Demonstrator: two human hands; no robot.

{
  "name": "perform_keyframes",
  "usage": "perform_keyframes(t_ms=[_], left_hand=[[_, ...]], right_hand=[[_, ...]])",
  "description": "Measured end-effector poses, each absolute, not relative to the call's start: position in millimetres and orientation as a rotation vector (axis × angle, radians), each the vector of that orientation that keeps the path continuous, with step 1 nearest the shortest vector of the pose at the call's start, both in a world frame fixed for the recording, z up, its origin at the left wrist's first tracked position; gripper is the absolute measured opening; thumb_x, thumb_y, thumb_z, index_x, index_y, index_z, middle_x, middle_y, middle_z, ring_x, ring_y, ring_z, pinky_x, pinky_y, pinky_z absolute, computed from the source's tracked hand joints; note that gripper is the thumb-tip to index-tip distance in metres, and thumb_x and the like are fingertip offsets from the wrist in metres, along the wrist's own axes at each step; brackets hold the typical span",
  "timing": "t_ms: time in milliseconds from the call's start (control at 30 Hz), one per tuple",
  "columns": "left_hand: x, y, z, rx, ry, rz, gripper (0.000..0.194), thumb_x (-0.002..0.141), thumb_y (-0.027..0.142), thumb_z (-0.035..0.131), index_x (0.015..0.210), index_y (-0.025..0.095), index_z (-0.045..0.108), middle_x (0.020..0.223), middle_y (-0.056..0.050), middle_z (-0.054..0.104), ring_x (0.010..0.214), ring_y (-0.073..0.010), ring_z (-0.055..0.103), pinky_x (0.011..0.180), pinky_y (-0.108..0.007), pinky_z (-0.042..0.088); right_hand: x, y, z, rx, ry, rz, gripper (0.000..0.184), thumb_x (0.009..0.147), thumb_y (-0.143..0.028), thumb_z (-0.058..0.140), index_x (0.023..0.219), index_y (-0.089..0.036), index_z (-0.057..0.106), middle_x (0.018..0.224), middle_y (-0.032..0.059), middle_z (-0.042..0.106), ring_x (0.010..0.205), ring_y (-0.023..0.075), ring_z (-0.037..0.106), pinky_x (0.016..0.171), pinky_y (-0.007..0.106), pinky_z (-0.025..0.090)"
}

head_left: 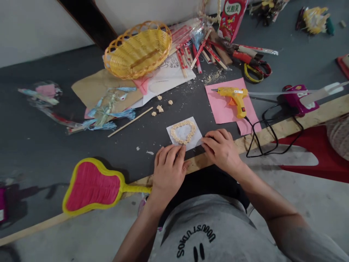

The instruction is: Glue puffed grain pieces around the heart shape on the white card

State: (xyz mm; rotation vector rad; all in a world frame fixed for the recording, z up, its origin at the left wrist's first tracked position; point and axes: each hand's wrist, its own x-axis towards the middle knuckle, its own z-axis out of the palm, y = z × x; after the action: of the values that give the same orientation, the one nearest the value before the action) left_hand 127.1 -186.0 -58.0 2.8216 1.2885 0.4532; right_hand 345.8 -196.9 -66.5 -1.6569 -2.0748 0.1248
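Note:
A small square of white paper (195, 143) lies at the near edge of the table. On it sits a closed, rounded outline (176, 139) made of small cream-coloured pieces. My left hand (169, 169) rests on the table edge with its fingers stretched forward, the index fingertip touching the paper's near edge. At the paper's right corner, my right hand (222, 151) has curled fingers, with thumb and index finger pinched on the corner. Beyond the paper are several loose cream clusters (160, 108) and a thin wooden stick (131, 122).
A yellow glue gun (231, 95) lies on pink paper (218, 109), its black cord (255, 136) looping over the edge. A pink fan with yellow rim (94, 185) overhangs the table at left. Behind are a yellow basket (139, 51), blue tassels (105, 116), scissors (253, 74) and a carton (231, 20).

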Motion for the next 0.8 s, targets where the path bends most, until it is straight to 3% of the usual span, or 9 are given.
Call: perform_keyframes(t_ms=[267,433,600,800], left_hand=[[123,-185,-59,2.808,1.265,0.508,0.035,0.097,0.029,0.057,0.126,0.010,0.060,0.117,-0.015,0.065,0.114,-0.0309,0.057,0.101,-0.049,0.046],[121,-184,-60,2.756,1.363,0.572,0.033,0.096,0.026,0.058,0.125,0.010,0.060,0.114,-0.016,0.062,0.113,-0.0322,0.056,0.099,-0.050,0.049],[122,-184,-63,2.716,1.381,0.550,0.036,0.095,0.026,0.058,0.128,0.009,0.058,0.116,-0.017,0.061,0.115,-0.0327,0.054,0.101,-0.052,0.050],[121,-186,-66,2.702,1.392,0.533,0.035,0.095,0.024,0.056,0.126,0.008,0.057,0.116,-0.017,0.060,0.113,-0.0319,0.055,0.101,-0.052,0.050]], right_hand=[[348,-196,-65,-1.653,-2.071,0.181,0.017,0.097,-0.027,0.058,0.101,-0.020,0.072,0.105,0.0062,0.071,0.099,0.0244,0.055,0.083,0.038,0.045],[344,-192,-62,-1.659,-2.050,0.203,0.020,0.098,-0.027,0.055,0.111,-0.020,0.070,0.108,0.0073,0.070,0.099,0.0235,0.056,0.084,0.038,0.044],[323,-181,-62,-1.579,-2.086,0.198,0.023,0.097,-0.037,0.058,0.114,-0.025,0.068,0.116,0.0058,0.068,0.109,0.0251,0.052,0.088,0.040,0.041],[309,-169,-68,-1.530,-2.110,0.179,0.019,0.098,-0.034,0.056,0.109,-0.027,0.070,0.121,0.0046,0.066,0.115,0.0249,0.048,0.094,0.042,0.036]])
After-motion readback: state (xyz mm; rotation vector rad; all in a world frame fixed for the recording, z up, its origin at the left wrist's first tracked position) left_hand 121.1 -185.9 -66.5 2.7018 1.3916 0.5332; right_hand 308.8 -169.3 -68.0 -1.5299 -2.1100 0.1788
